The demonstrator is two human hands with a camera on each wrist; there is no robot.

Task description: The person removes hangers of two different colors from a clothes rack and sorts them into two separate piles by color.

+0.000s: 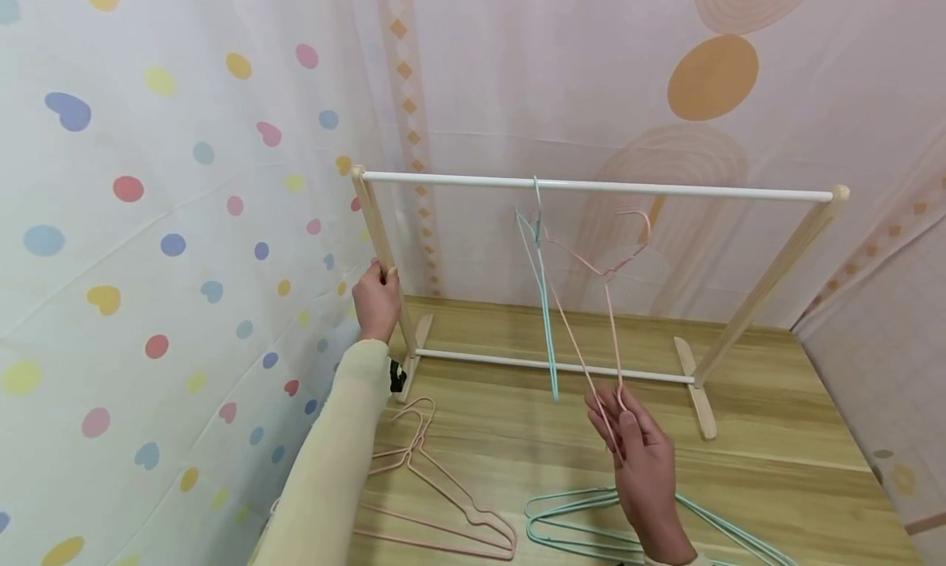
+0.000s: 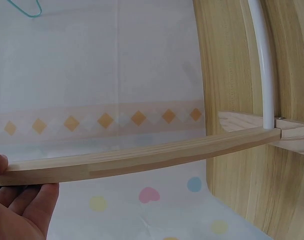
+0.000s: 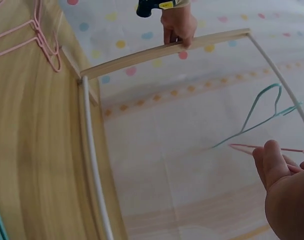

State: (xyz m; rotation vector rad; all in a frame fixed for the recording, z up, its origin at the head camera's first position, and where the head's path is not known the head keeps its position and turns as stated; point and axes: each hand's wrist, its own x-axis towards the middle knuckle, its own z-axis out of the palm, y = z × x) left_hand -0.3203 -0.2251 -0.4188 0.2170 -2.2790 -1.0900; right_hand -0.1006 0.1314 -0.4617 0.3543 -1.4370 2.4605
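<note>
My left hand grips the left wooden post of a small clothes rack; the left wrist view shows its thumb and fingers on either side of that post. With my right hand I pinch a pink hanger by one end. Its hook points up and stands in front of and below the white top rod, seemingly apart from it. Just left of it, a teal hanger hangs from the rod by its hook. The right wrist view cuts off part of the pink hanger.
Several pink hangers lie on the wood-grain tabletop at the front left. Teal hangers lie in a pile under my right hand. A lower white bar joins the rack's feet. Patterned curtains stand behind and beside it.
</note>
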